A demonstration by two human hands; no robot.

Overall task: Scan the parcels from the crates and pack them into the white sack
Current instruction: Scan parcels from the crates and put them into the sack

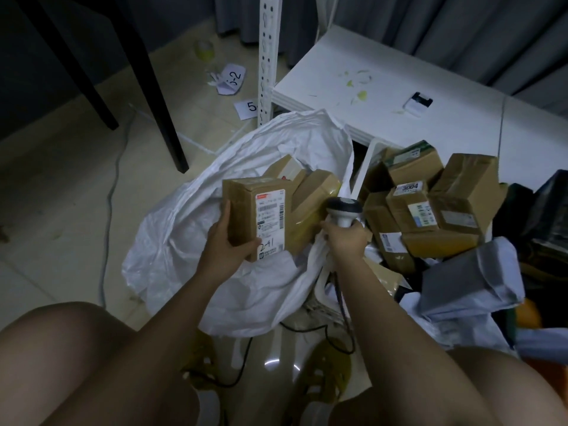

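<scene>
Bare knees [70,348] of a seated person frame the bottom of the view, with both forearms reaching out over a tiled floor [61,210] toward a job that looks roughly midway.

Largest in the scene, a crumpled white plastic sack [172,229] lies open on the floor, its mouth turned toward the person. At least two brown cardboard parcels [316,192] already rest inside it, which suggests packing is well under way.

To the right, a heap of unsorted brown cardboard boxes [445,210] fills a white crate whose rim [362,167] only just shows, and grey plastic mailer bags [470,278] spill beside it; these appear to be what is left to scan, and the pile is still large. A white shelf board [384,87] sits behind.

Held over the sack's mouth, an oblong brown cardboard parcel with a white shipping label and "241" handwritten on it [255,216] is clasped in the left hand [224,241], fingers wrapped round its near end, label facing up.

Just beside it, the right hand [344,238] is closed round the grip of a white-and-grey handheld barcode scanner [342,210], head aimed toward the label. Whether this parcel has been read cannot be told; it has not yet been dropped in.
</scene>
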